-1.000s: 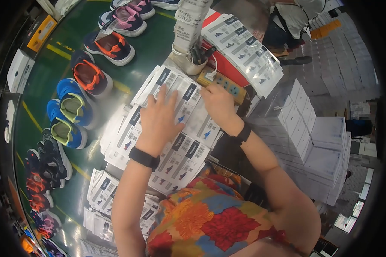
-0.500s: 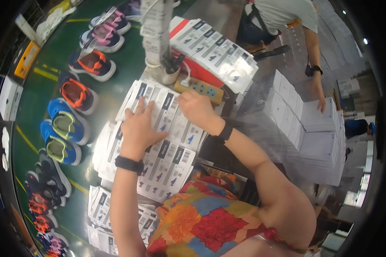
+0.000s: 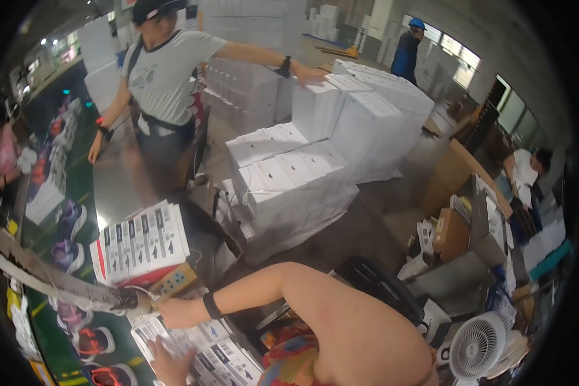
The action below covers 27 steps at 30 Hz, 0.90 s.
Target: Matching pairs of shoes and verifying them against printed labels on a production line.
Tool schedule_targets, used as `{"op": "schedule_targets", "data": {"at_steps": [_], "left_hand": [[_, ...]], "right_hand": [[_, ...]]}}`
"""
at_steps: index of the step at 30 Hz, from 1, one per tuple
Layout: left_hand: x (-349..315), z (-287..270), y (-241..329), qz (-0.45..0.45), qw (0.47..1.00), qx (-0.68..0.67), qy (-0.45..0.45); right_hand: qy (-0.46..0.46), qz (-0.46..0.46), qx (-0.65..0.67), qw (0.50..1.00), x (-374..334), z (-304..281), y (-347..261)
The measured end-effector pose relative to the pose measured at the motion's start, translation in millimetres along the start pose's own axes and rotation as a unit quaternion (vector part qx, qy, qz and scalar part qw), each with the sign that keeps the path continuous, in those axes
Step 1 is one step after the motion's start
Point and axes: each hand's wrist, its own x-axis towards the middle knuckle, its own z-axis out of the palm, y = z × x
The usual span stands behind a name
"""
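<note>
Right arm, lower centre: bare from shoulder to wrist, no sleeve. Black band on the wrist just behind the right hand (image 3: pixel 177 313). Left hand (image 3: pixel 167 365), bottom left: only partly in frame. Garment at bottom centre: patterned fabric in orange, red and teal.

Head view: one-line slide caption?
Right hand and left hand on label sheets beside stacked white boxes.

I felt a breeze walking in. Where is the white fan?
In the head view, the white fan stands at the lower right, beside the person's right upper arm and below the cardboard boxes.
</note>
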Motion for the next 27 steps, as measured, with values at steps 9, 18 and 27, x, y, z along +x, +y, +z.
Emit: {"op": "schedule_targets", "data": {"at_steps": [9,18,27], "left_hand": [[5,-16,4,0.104,0.995,0.005,-0.001],[10,-11,7,0.116,0.993,0.008,-0.017],[24,-3,-45,0.246,0.965,0.019,-0.084]], "right_hand": [[0.142,0.080,0.160,0.974,-7,-12,-1],[0.243,0.189,0.383,0.871,-23,-60,-22],[0.309,0.209,0.481,0.793,-39,-140,-25]]}}
